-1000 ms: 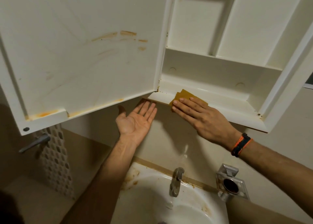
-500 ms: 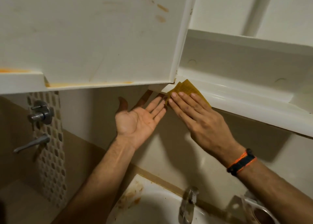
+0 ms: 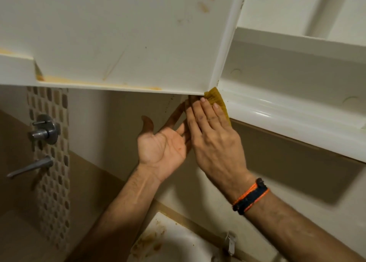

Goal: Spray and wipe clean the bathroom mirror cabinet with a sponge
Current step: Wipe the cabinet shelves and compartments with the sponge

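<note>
Under cabinet [image 3: 287,111] corner: right hand [image 3: 213,140] fingers flat on sponge [image 3: 216,99]; left hand [image 3: 160,150] fingers straight

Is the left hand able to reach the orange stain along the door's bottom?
Probably yes. The left hand is open and empty just under the door; nothing blocks the stain, though it must come up round the lower edge.
</note>
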The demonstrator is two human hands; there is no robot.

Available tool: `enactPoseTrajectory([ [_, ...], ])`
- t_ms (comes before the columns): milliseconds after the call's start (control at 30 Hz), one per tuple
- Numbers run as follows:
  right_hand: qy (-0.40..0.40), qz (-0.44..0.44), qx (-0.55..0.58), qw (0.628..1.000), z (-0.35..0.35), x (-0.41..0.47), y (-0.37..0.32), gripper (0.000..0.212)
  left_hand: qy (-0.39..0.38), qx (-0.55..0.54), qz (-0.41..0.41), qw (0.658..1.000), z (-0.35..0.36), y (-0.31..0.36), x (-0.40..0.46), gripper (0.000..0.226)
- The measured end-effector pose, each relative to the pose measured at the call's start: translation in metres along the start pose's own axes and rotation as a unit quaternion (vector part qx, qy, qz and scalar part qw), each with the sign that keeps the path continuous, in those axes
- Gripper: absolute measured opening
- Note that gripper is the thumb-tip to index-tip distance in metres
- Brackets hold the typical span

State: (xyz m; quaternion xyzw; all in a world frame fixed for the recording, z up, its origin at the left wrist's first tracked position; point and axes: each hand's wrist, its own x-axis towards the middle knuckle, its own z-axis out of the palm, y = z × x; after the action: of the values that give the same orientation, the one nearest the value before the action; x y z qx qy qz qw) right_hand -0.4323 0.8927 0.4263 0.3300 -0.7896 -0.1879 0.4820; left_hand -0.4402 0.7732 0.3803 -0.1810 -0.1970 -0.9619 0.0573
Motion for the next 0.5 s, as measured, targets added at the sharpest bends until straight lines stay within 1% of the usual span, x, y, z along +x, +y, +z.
enactPoseTrajectory([
  [100, -0.021, 0.008, 0.007, 1.000, -0.001, -0.002, -0.002, 0.065, 0.009, -0.005, -0.005, 1.000, -0.002, -0.003, -0.001, 0.082],
  [200, 0.005, 0.001, -0.008, 1.000, -0.001, -0.010, 0.010, 0.061, 0.016, -0.008, -0.003, 1.000, 0.001, -0.002, -0.001, 0.082],
  [300, -0.006, -0.005, -0.005, 1.000, -0.004, -0.007, 0.007, 0.062, 0.024, -0.013, -0.002, 1.000, 0.002, 0.003, -0.001, 0.084],
  [333, -0.018, 0.000, 0.009, 1.000, -0.004, -0.001, 0.000, 0.063, 0.025, -0.012, -0.004, 1.000, 0.001, 0.004, -0.002, 0.085],
  [400, -0.031, 0.037, 0.034, 0.998, -0.004, 0.008, -0.016, 0.064, 0.022, -0.003, -0.013, 1.000, 0.000, 0.004, -0.003, 0.085],
  [467, -0.011, 0.066, 0.032, 0.997, -0.004, 0.011, -0.024, 0.063, 0.020, 0.004, -0.016, 1.000, -0.001, 0.003, -0.004, 0.084],
  [500, -0.006, 0.060, 0.034, 0.998, -0.003, 0.009, -0.022, 0.062, 0.022, 0.002, -0.013, 1.000, -0.001, 0.003, -0.004, 0.083],
])
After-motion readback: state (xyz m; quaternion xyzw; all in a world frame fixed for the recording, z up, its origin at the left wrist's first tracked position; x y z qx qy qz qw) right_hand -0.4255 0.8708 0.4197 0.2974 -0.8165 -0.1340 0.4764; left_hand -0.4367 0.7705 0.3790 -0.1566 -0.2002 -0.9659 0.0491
